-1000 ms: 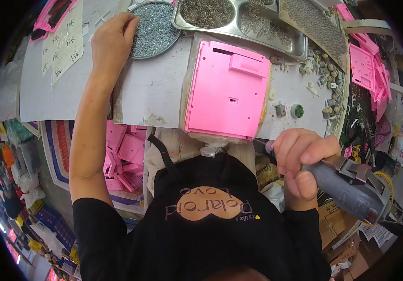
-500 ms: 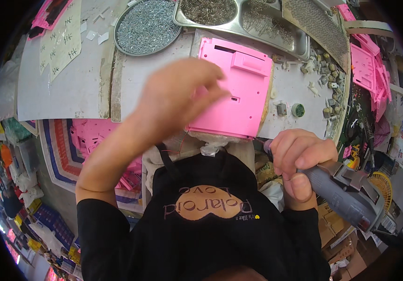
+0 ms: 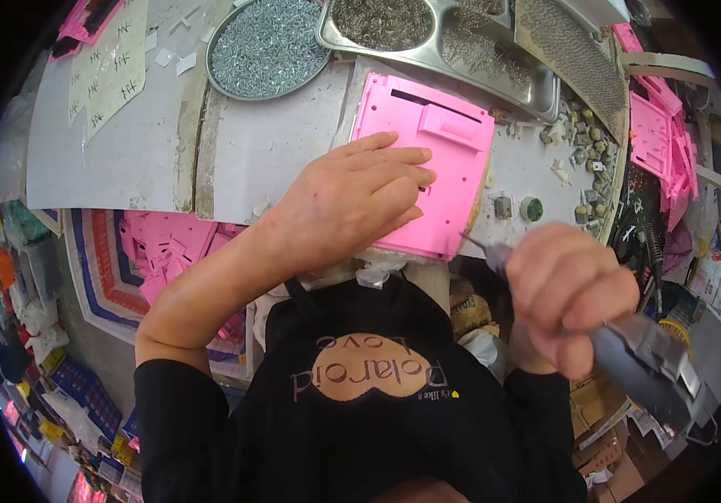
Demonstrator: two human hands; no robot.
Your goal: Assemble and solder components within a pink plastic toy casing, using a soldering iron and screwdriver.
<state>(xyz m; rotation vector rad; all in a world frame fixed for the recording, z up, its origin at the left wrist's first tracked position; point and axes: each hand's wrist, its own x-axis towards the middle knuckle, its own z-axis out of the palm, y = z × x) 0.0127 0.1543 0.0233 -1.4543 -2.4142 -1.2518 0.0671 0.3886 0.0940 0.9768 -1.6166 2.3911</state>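
A pink plastic panel [image 3: 452,189] with a slot and a raised block lies on the bench in front of me. Across its left part rests my left hand [image 3: 352,197], fingers stretched out and the palm down. My right hand [image 3: 574,281], a little blurred, is wrapped round a grey electric screwdriver [image 3: 645,360]. Its thin bit points left, its tip at the panel's near right corner; whether it touches cannot be seen.
Behind the panel stand a round metal dish [image 3: 270,98] of screws and a steel compartment tray [image 3: 547,94] of small metal parts. Small blocks [image 3: 588,201] lie at the right. A striped bin [image 3: 96,268] at the left holds pink parts.
My left hand, blurred over the panel before, has come down flat on it. The right hand has moved right with the screwdriver. The panel sits slightly farther right and nearer.
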